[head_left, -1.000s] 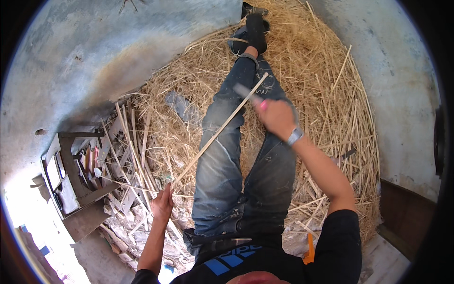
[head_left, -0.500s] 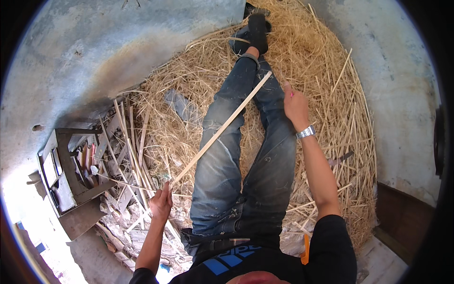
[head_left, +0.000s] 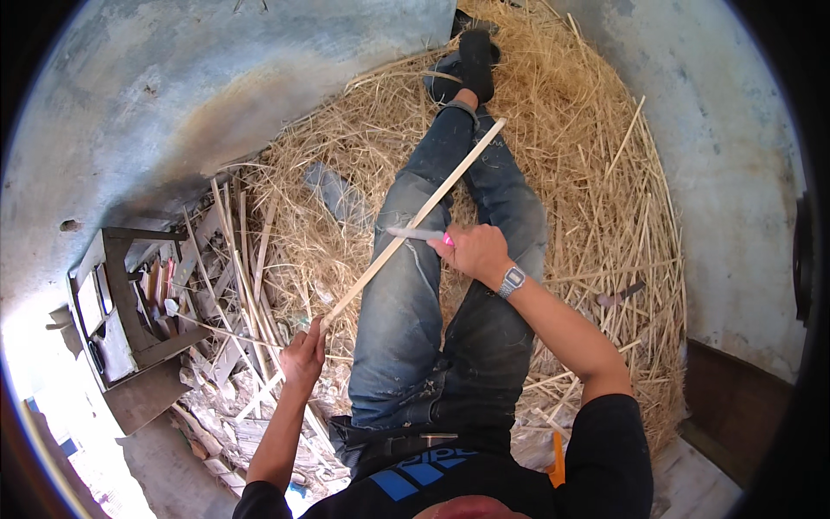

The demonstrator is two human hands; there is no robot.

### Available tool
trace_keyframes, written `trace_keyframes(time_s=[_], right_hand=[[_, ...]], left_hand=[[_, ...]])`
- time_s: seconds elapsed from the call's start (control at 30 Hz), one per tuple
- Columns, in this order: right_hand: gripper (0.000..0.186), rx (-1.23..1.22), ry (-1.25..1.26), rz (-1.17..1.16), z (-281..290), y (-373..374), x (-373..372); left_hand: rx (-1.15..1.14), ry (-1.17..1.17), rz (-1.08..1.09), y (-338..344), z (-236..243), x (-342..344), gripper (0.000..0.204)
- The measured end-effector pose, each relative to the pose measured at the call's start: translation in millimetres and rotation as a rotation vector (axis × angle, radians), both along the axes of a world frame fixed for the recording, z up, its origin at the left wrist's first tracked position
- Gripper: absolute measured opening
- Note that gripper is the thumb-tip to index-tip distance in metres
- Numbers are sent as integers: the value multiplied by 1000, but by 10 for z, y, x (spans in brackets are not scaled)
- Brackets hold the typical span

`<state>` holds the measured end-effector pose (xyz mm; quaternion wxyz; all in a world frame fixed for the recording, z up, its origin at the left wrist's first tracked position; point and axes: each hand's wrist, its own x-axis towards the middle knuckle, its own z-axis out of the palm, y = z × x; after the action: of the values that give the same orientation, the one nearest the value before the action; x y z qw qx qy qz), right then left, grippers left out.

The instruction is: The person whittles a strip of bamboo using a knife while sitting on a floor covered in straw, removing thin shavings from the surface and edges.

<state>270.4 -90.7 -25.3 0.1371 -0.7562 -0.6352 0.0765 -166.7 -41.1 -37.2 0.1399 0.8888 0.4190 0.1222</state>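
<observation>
Since the earlier frame, the right hand (head_left: pixel 480 251) has swung inward from the right leg's outer edge, bringing the knife (head_left: pixel 421 234) across the wooden strip (head_left: pixel 432 202). Its fingers are clenched round the handle. The left hand (head_left: pixel 303 355) grips the strip's near end by the left thigh's outer edge; the strip slants over the jeans (head_left: pixel 398 320) to the right shin's outer edge.

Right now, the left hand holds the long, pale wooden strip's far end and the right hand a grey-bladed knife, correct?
Wrong end: the head view shows the left hand holding the wooden strip by its near end; the right hand does hold the knife.
</observation>
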Motion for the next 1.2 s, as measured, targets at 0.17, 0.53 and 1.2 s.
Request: trace_keyframes(time_s=[0.17,0.53,1.2], right_hand=[[60,-17,-150,-391,59,171,565],[63,-37,-7,-321,113,296,444],[57,-167,150,-33,266,45,188]], left_hand=[[12,26,9,6,104,-29,44],[-36,59,36,-34,178,259,39],[-109,-87,58,-59,52,17,36]])
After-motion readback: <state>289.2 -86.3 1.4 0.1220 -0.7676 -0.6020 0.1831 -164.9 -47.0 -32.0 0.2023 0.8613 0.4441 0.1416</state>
